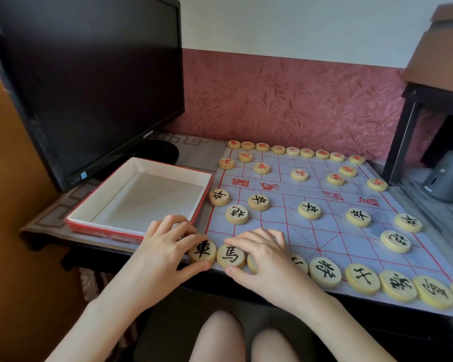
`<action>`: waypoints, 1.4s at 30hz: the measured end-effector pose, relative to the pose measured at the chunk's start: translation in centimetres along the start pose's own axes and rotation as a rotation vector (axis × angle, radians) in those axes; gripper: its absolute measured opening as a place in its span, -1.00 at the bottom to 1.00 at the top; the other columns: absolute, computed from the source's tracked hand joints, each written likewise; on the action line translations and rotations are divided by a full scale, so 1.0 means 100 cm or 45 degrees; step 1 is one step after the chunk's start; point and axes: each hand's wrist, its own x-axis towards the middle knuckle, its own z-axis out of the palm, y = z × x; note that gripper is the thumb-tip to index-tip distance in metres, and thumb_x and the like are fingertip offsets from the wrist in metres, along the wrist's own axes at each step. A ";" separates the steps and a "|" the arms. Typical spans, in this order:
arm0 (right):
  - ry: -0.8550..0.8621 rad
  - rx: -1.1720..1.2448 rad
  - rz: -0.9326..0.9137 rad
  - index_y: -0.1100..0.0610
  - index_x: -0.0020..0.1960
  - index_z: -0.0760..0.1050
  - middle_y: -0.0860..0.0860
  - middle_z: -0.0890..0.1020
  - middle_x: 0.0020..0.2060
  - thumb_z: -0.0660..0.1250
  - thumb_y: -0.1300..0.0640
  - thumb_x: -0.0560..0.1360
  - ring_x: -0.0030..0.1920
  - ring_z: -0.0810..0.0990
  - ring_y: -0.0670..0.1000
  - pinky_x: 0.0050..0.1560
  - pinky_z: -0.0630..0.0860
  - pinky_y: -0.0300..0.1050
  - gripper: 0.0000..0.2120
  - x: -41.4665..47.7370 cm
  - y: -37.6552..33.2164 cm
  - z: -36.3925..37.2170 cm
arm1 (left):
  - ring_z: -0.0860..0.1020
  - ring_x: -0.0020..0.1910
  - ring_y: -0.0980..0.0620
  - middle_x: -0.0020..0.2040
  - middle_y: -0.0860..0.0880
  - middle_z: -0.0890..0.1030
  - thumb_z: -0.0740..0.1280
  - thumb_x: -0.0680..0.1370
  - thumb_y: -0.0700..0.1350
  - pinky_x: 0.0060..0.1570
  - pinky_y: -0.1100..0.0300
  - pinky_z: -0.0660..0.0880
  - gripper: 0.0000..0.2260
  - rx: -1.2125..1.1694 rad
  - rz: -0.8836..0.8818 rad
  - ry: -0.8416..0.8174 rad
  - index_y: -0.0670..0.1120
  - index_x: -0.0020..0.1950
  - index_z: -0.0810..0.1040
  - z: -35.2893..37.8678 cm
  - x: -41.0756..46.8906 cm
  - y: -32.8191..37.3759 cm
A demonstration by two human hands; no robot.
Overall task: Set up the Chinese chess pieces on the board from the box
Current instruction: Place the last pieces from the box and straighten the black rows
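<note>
While the dark monitor [89, 74] stands idle at ten o'clock, I square off the near corner of my Chinese chess set-up at a desk [47, 218] by a red-papered wall [298, 100]. The board [332, 239], a pale sheet ruled in red, runs from the middle of the desk out to three o'clock. The box [141, 197], red outside and showing only its pale lining, lies just beside the sheet at nine o'clock. Red-lettered pieces [293, 151] line the twelve o'clock edge and black-lettered pieces [324, 272] the six o'clock edge, with more of each colour between. My left hand [165, 246] pinches the chariot piece [202, 250] at the board's seven o'clock corner, thumb on its near rim and curled fingers at its far rim. My right hand [262, 254], at the chariot's three o'clock, pinches the horse piece [230, 256] between thumb and forefinger, its other fingers arched over a neighbouring piece [251, 262] I cannot read. The two discs sit rim to rim. As I judge it, the set-up is all but done and this step is alignment. Each disc belongs centred on its own line crossing, so I should slide rather than lift, ease the pair apart along the back rank, and keep the thin sheet from creeping with them.
</note>
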 end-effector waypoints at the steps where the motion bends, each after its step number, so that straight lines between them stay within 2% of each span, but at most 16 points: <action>1: -0.008 0.002 0.003 -0.06 0.31 0.41 -0.22 0.46 0.16 0.10 -0.26 0.40 0.17 0.23 -0.25 0.23 -0.07 -0.33 -0.44 0.000 0.000 0.000 | 0.34 0.09 0.13 -0.04 0.15 0.54 0.10 0.44 0.29 -0.03 0.30 0.23 -0.55 0.005 -0.001 0.000 0.08 0.10 0.58 0.000 0.000 0.000; 4: -0.016 0.006 0.002 -0.06 0.32 0.39 -0.22 0.44 0.17 0.02 -0.30 0.35 0.20 0.24 -0.25 0.24 -0.08 -0.33 -0.38 -0.001 0.000 0.001 | 0.34 0.10 0.13 -0.03 0.14 0.55 0.10 0.43 0.29 -0.07 0.26 0.30 -0.54 0.007 -0.006 -0.015 0.07 0.10 0.58 0.000 -0.001 0.001; 7: 0.002 0.012 -0.013 -0.08 0.34 0.36 -0.23 0.39 0.22 0.05 -0.31 0.34 0.15 0.13 -0.40 0.25 -0.10 -0.36 -0.36 -0.005 0.000 -0.002 | 0.35 0.12 0.12 0.01 0.14 0.54 0.09 0.43 0.33 -0.05 0.26 0.30 -0.51 0.011 -0.003 -0.029 0.08 0.12 0.57 -0.003 0.000 0.002; 11: 0.011 0.002 0.016 -0.18 0.33 0.33 -0.36 0.34 0.18 0.09 -0.36 0.34 0.13 0.04 -0.53 0.22 -0.11 -0.52 -0.40 -0.018 0.010 -0.025 | 0.36 0.15 0.15 0.06 0.18 0.54 0.09 0.46 0.32 0.01 0.30 0.26 -0.53 -0.086 -0.014 -0.005 0.09 0.15 0.55 -0.010 0.003 0.011; 14: 0.009 0.014 0.129 -0.28 0.25 0.32 -0.43 0.33 0.12 0.28 -0.23 0.42 0.19 0.12 -0.44 0.19 -0.03 -0.57 -0.59 -0.036 0.024 -0.047 | 0.40 0.13 0.21 0.08 0.21 0.54 0.14 0.49 0.23 0.07 0.32 0.26 -0.62 -0.246 0.033 -0.026 0.10 0.17 0.54 -0.012 0.009 0.029; 16: 0.035 0.025 0.212 -0.33 0.16 0.33 -0.41 0.36 0.10 0.30 -0.25 0.39 0.20 0.21 -0.31 0.18 0.03 -0.55 -0.63 -0.048 0.032 -0.055 | 0.43 0.14 0.23 0.11 0.21 0.54 0.15 0.50 0.20 0.11 0.32 0.33 -0.64 -0.372 0.072 -0.082 0.11 0.20 0.52 -0.009 0.015 0.044; 19: 0.041 -0.028 0.300 -0.30 0.11 0.37 -0.40 0.37 0.02 0.23 -0.41 0.25 0.19 0.18 -0.32 0.13 0.13 -0.49 -0.53 -0.061 0.037 -0.057 | 0.47 0.14 0.22 0.15 0.21 0.55 0.12 0.48 0.21 0.14 0.32 0.38 -0.61 -0.421 0.100 -0.154 0.12 0.21 0.51 -0.004 0.026 0.065; 22: 0.094 -0.073 0.313 -0.24 0.08 0.39 -0.40 0.34 -0.02 0.21 -0.48 0.16 0.19 0.11 -0.34 0.12 0.16 -0.46 -0.44 -0.064 0.037 -0.054 | 0.45 0.15 0.21 0.17 0.17 0.57 0.11 0.45 0.21 0.13 0.46 0.20 -0.56 -0.443 0.123 -0.189 0.09 0.23 0.52 -0.002 0.037 0.077; 25: 0.115 -0.121 0.308 -0.16 0.05 0.42 -0.37 0.34 -0.06 0.17 -0.48 0.17 0.03 0.17 -0.27 0.12 0.13 -0.40 -0.41 -0.061 0.037 -0.051 | 0.47 0.12 0.20 0.15 0.14 0.60 0.13 0.44 0.17 0.14 0.47 0.16 -0.57 -0.425 0.165 -0.181 0.05 0.21 0.54 0.000 0.040 0.081; 28: 0.115 -0.147 0.287 -0.13 0.03 0.44 -0.36 0.34 -0.10 0.12 -0.47 0.18 0.00 0.19 -0.21 0.13 0.14 -0.37 -0.41 -0.059 0.040 -0.047 | 0.38 0.19 0.18 0.17 0.14 0.59 0.10 0.44 0.16 0.16 0.45 0.22 -0.57 -0.414 0.196 -0.175 0.08 0.21 0.54 -0.001 0.040 0.079; 31: 0.094 -0.085 0.277 -0.12 0.09 0.42 -0.39 0.30 -0.10 0.31 -0.32 0.31 0.02 0.17 -0.29 0.16 0.14 -0.38 -0.56 -0.060 0.039 -0.048 | 0.41 0.25 0.22 0.27 0.16 0.50 0.01 0.42 0.20 0.20 0.45 0.17 -0.50 -0.513 0.194 -0.280 0.13 0.28 0.47 0.001 0.040 0.075; 33: 0.069 -0.015 0.289 -0.15 0.17 0.39 -0.38 0.30 -0.05 0.38 -0.16 0.39 0.05 0.13 -0.34 0.13 0.15 -0.38 -0.61 -0.063 0.039 -0.050 | 0.44 0.21 0.18 0.24 0.14 0.52 0.02 0.40 0.24 0.18 0.41 0.25 -0.47 -0.517 0.150 -0.291 0.11 0.27 0.48 0.003 0.041 0.074; 36: 0.000 0.052 0.333 -0.23 0.29 0.32 -0.30 0.29 0.08 0.32 -0.06 0.47 0.16 0.15 -0.19 0.14 0.17 -0.28 -0.58 -0.066 0.040 -0.051 | 0.54 -0.02 0.06 0.02 0.08 0.59 0.14 0.37 0.27 -0.01 0.29 0.36 -0.51 -0.385 0.131 -0.248 0.05 0.15 0.56 0.009 0.043 0.077; 38: -0.018 0.093 0.339 -0.26 0.32 0.28 -0.28 0.28 0.13 0.28 -0.01 0.50 0.21 0.14 -0.16 0.18 0.15 -0.29 -0.57 -0.067 0.039 -0.052 | 0.54 -0.15 0.07 -0.11 0.09 0.57 0.18 0.36 0.30 -0.13 0.28 0.38 -0.53 -0.291 0.135 -0.199 0.04 0.05 0.60 0.013 0.046 0.079; 40: -0.028 0.122 0.332 -0.27 0.36 0.24 -0.29 0.27 0.16 0.26 0.01 0.51 0.22 0.13 -0.19 0.19 0.13 -0.31 -0.53 -0.068 0.039 -0.051 | 0.48 -0.12 0.10 -0.12 0.11 0.55 0.20 0.34 0.34 -0.13 0.26 0.36 -0.52 -0.310 0.107 -0.152 0.05 0.03 0.60 0.015 0.048 0.081; 42: -0.022 0.127 0.312 -0.27 0.37 0.22 -0.38 0.26 0.16 0.27 -0.11 0.47 0.18 0.09 -0.34 0.18 0.11 -0.38 -0.50 -0.069 0.038 -0.051 | 0.38 -0.06 0.16 -0.06 0.11 0.53 0.20 0.33 0.38 -0.09 0.26 0.35 -0.48 -0.352 0.084 -0.121 0.05 0.07 0.57 0.016 0.047 0.082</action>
